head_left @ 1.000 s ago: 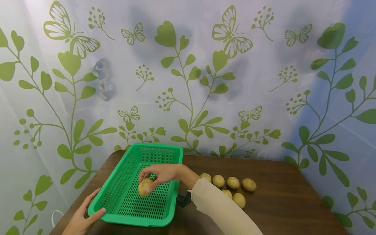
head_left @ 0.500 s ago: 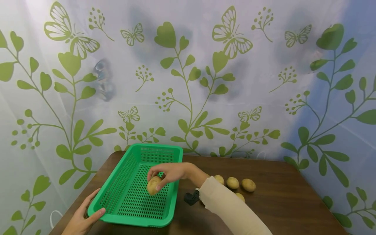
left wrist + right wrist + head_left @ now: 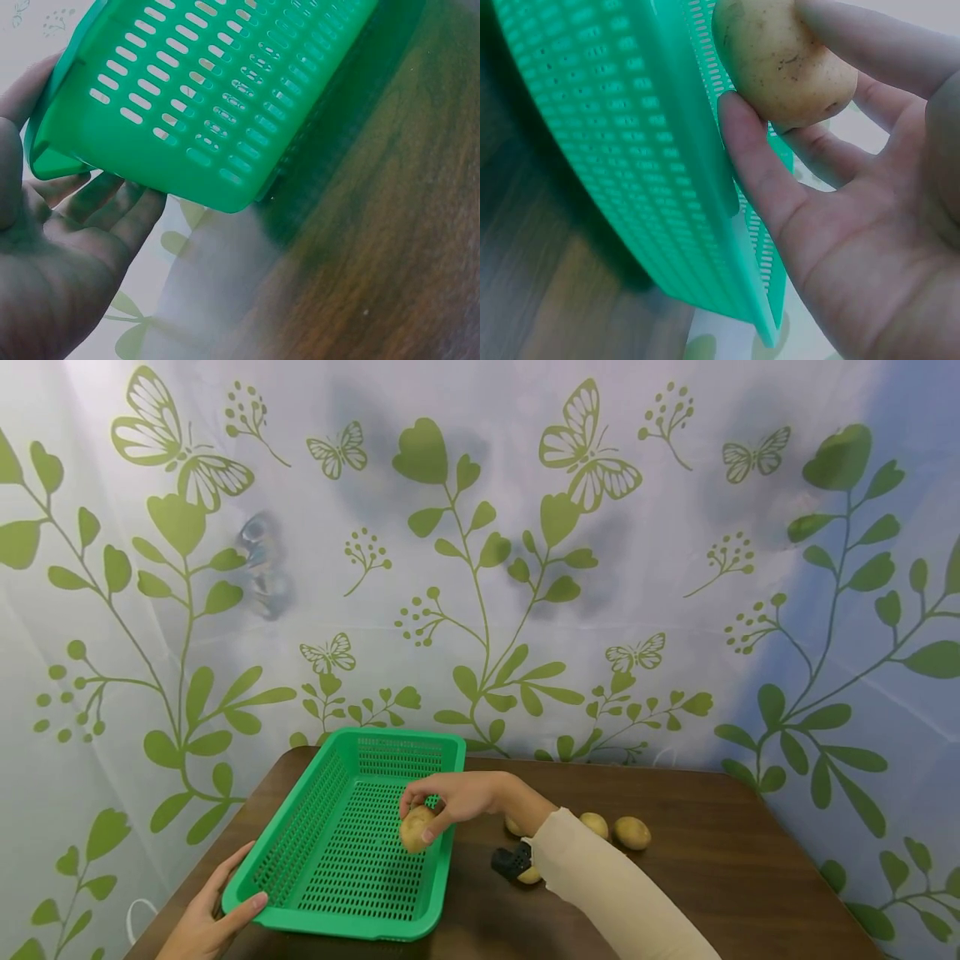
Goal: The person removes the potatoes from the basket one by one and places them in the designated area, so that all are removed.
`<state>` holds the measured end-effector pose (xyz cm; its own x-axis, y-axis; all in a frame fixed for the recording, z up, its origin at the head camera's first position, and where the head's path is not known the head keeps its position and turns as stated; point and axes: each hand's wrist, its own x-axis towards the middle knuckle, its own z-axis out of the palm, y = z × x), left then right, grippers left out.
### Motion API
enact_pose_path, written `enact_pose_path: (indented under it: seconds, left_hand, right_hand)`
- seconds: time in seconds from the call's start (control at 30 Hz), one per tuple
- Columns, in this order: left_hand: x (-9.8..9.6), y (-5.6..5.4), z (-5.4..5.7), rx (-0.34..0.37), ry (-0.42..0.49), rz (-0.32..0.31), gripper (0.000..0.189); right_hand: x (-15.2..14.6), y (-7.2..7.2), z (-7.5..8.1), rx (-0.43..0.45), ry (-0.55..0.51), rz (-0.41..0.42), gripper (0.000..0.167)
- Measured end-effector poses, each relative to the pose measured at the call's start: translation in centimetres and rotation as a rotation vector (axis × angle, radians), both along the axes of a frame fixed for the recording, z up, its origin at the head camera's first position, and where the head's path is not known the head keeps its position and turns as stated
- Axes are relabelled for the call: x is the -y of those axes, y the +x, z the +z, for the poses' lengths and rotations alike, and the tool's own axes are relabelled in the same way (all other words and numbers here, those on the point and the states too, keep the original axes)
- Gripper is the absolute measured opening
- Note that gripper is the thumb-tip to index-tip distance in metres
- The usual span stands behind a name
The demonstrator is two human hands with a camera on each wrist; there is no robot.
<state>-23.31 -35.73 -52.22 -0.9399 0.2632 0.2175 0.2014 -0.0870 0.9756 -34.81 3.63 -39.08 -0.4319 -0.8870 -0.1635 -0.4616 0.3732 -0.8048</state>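
Observation:
A green slotted plastic basket point(image 3: 352, 852) stands at the left of the brown table. My left hand point(image 3: 213, 910) grips its near left corner, and in the left wrist view the thumb lies over the rim with the other fingers beneath it. Over the basket's right part, my right hand point(image 3: 457, 802) holds a potato point(image 3: 415, 829) between thumb and fingers. The right wrist view shows that potato point(image 3: 784, 64) close up, beside the basket's rim point(image 3: 697, 135). No other potato shows inside the basket.
Several potatoes point(image 3: 632, 832) lie on the table point(image 3: 712, 860) right of the basket, some partly hidden by the right forearm. A dark wrist-worn device point(image 3: 512, 861) hangs under the right wrist. A patterned curtain point(image 3: 480, 568) rises behind the table.
My right hand has moved rightward across the basket with the potato, toward its right rim. The left hand and the basket have stayed in place.

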Motion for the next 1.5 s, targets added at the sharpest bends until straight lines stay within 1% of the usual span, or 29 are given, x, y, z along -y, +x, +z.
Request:
enact_pose_path:
  seconds: [0.13, 0.3, 0.4, 0.47, 0.6, 0.7, 0.83, 0.93, 1.03, 1.1, 1.17, 1.23, 1.33, 1.4, 1.5]
  left_hand:
    - [-0.1, 0.0, 0.1, 0.011, 0.002, -0.007, 0.057]
    - [0.0, 0.0, 0.2, 0.029, -0.031, 0.024, 0.056]
    - [0.1, -0.1, 0.1, 0.018, -0.039, 0.033, 0.055]
    - [0.2, -0.2, -0.1, 0.006, -0.034, 0.026, 0.055]
    - [0.4, -0.2, -0.2, -0.016, -0.015, -0.013, 0.057]
    - [0.5, -0.1, -0.1, -0.011, -0.014, -0.016, 0.057]
    - [0.5, 0.0, 0.0, 0.025, -0.051, 0.026, 0.058]
    - [0.4, 0.0, 0.1, 0.040, -0.067, 0.044, 0.061]
    - [0.2, -0.1, 0.1, 0.034, -0.059, 0.042, 0.063]
    - [0.2, -0.2, 0.1, 0.022, -0.047, 0.029, 0.063]
    - [0.2, -0.2, 0.1, 0.038, -0.053, 0.033, 0.062]
    - [0.3, -0.1, 0.0, 0.057, -0.087, 0.060, 0.061]
    - [0.3, -0.1, 0.0, 0.105, -0.144, 0.109, 0.060]
    - [0.2, -0.1, 0.0, 0.103, -0.158, 0.126, 0.061]
    - [0.0, -0.1, 0.2, 0.095, -0.156, 0.135, 0.062]
  right_hand:
    - [-0.9, 0.2, 0.3, 0.016, -0.004, -0.021, 0.035]
    - [-1.5, 0.5, 0.5, 0.031, -0.021, -0.024, 0.036]
    - [-1.8, 0.5, 0.6, 0.027, -0.016, -0.022, 0.036]
    - [-2.1, 0.6, 0.6, 0.016, -0.010, -0.026, 0.037]
    - [-2.7, 0.7, 0.6, -0.002, 0.003, -0.043, 0.037]
    - [-3.1, 0.7, 0.5, -0.009, 0.011, -0.052, 0.038]
    - [-3.9, 0.8, 0.3, -0.014, 0.014, -0.046, 0.038]
    - [-4.6, 0.9, 0.1, -0.007, 0.011, -0.056, 0.036]
    - [-5.4, 1.1, 0.1, -0.006, 0.011, -0.081, 0.033]
    - [-6.0, 1.2, 0.1, -0.014, 0.016, -0.101, 0.032]
    - [-6.5, 1.3, 0.1, -0.016, 0.019, -0.122, 0.031]
    - [-7.0, 1.5, -0.2, -0.014, 0.020, -0.144, 0.030]
    - [-7.9, 1.7, -0.8, -0.011, 0.016, -0.176, 0.030]
    - [-8.5, 1.8, -1.1, -0.002, 0.010, -0.189, 0.030]
    - [-9.5, 1.9, -1.5, -0.003, 0.008, -0.201, 0.031]
